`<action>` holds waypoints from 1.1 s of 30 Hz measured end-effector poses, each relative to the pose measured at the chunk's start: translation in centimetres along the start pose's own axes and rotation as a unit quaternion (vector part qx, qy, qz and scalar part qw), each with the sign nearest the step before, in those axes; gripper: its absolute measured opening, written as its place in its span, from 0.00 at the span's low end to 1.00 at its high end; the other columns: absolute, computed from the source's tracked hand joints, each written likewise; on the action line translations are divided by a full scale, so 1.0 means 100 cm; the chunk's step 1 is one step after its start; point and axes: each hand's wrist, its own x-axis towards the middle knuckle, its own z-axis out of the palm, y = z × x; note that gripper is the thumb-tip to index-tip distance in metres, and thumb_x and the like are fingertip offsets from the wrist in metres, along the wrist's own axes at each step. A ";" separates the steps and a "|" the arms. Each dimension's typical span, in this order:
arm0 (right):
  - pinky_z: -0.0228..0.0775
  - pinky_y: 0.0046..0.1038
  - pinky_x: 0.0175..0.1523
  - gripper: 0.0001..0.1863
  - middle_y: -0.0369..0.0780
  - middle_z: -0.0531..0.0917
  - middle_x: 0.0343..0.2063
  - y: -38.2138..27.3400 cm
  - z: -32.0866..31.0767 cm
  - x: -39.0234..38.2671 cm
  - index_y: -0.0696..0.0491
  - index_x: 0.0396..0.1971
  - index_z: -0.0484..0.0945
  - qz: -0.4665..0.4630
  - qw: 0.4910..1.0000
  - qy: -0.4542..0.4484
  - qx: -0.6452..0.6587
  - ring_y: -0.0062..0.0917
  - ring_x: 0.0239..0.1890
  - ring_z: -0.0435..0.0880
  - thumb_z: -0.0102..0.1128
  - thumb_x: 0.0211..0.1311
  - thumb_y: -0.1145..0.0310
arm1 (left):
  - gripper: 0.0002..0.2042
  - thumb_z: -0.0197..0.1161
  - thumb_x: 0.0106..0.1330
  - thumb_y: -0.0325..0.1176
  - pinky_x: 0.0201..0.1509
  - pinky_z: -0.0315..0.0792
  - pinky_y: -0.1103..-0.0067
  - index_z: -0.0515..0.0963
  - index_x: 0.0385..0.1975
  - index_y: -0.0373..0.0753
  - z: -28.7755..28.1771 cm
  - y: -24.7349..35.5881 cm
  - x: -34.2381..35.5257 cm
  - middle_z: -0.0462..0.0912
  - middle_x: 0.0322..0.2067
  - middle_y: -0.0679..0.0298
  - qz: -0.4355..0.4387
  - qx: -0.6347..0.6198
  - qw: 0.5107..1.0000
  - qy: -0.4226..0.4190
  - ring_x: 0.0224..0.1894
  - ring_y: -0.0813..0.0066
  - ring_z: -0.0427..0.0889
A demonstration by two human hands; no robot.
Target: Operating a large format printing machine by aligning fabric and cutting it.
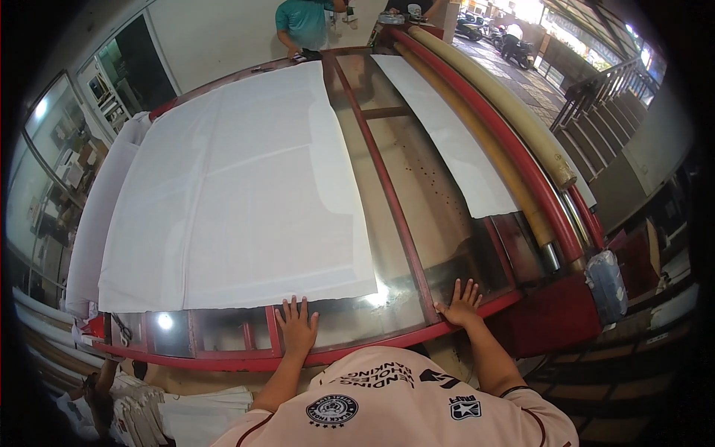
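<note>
My left hand point(297, 328) lies with fingers spread on the glass top of a red-framed table point(402, 331), its fingertips at or just short of the lower edge of a large white sheet point(227, 186). My right hand point(462, 305) rests open near the table's right front rail, fingers apart and empty, beside a red middle bar. A second white sheet point(447, 134) lies further right, along several long rollers point(514, 149) in red, yellow and cream. Faint folds and outlines show in the large sheet.
Another person point(302, 26) in teal stands at the far edge. A white roll point(93, 223) runs along the left side, with scissors point(123, 331) near its lower end. Folded white cloth point(179, 410) lies below at left. A stair railing point(596, 104) and parked motorbikes point(514, 52) are at right.
</note>
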 end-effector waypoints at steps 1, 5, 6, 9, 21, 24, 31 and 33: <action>0.19 0.56 0.76 0.65 0.55 0.23 0.75 -0.003 -0.004 0.000 0.50 0.77 0.27 0.009 1.000 -0.004 0.003 0.49 0.77 0.20 0.52 0.56 0.25 | 0.29 0.52 0.73 0.50 0.76 0.37 0.46 0.66 0.70 0.42 0.000 0.000 0.000 0.60 0.71 0.49 -0.007 -0.003 1.000 -0.007 0.75 0.45 0.51; 0.46 0.52 0.75 0.56 0.57 0.53 0.73 -0.034 -0.022 0.010 0.53 0.75 0.49 0.049 0.997 0.019 -0.059 0.50 0.76 0.50 0.68 0.55 0.40 | 0.29 0.51 0.73 0.51 0.75 0.40 0.44 0.68 0.68 0.41 0.001 0.000 0.000 0.62 0.70 0.48 0.000 0.002 1.000 0.010 0.74 0.43 0.53; 0.46 0.52 0.75 0.56 0.57 0.53 0.73 -0.047 -0.024 0.015 0.53 0.75 0.49 0.046 0.997 0.015 -0.062 0.50 0.76 0.50 0.68 0.55 0.40 | 0.29 0.52 0.73 0.51 0.74 0.41 0.44 0.68 0.68 0.41 0.001 -0.001 0.001 0.62 0.70 0.48 0.003 0.006 1.000 0.011 0.74 0.43 0.54; 0.68 0.41 0.64 0.39 0.51 0.76 0.58 -0.097 -0.013 0.029 0.56 0.63 0.69 -0.183 0.969 0.111 0.122 0.44 0.63 0.74 0.72 0.54 0.53 | 0.29 0.52 0.73 0.51 0.74 0.42 0.44 0.68 0.68 0.41 0.002 -0.002 0.001 0.62 0.70 0.48 0.008 0.008 1.000 0.011 0.74 0.43 0.54; 0.71 0.37 0.63 0.40 0.57 0.77 0.56 -0.250 0.014 0.052 0.64 0.61 0.67 -0.048 0.910 0.036 0.411 0.46 0.60 0.78 0.74 0.54 0.56 | 0.30 0.51 0.75 0.51 0.76 0.37 0.46 0.62 0.72 0.41 0.002 -0.007 0.002 0.57 0.72 0.48 -0.012 -0.028 0.999 -0.024 0.76 0.44 0.50; 0.71 0.37 0.63 0.37 0.55 0.76 0.56 -0.258 0.008 0.046 0.62 0.59 0.70 -0.039 0.938 0.070 0.338 0.46 0.59 0.77 0.74 0.53 0.58 | 0.30 0.51 0.74 0.51 0.76 0.38 0.46 0.63 0.71 0.41 0.003 -0.007 0.002 0.58 0.72 0.48 -0.010 -0.022 1.000 -0.014 0.75 0.44 0.51; 0.73 0.39 0.60 0.29 0.52 0.79 0.52 -0.258 0.000 0.050 0.57 0.52 0.71 -0.054 0.922 0.108 0.367 0.47 0.55 0.79 0.72 0.51 0.66 | 0.29 0.52 0.74 0.50 0.75 0.39 0.44 0.66 0.69 0.42 0.006 -0.005 0.003 0.59 0.71 0.45 0.004 -0.007 1.000 -0.003 0.75 0.42 0.50; 0.74 0.39 0.58 0.29 0.52 0.83 0.47 -0.256 0.002 0.054 0.56 0.53 0.67 -0.047 0.917 0.104 0.381 0.46 0.52 0.83 0.70 0.52 0.69 | 0.29 0.52 0.74 0.50 0.75 0.38 0.44 0.65 0.70 0.41 0.005 -0.004 0.002 0.58 0.71 0.44 0.003 -0.009 1.000 -0.002 0.75 0.41 0.50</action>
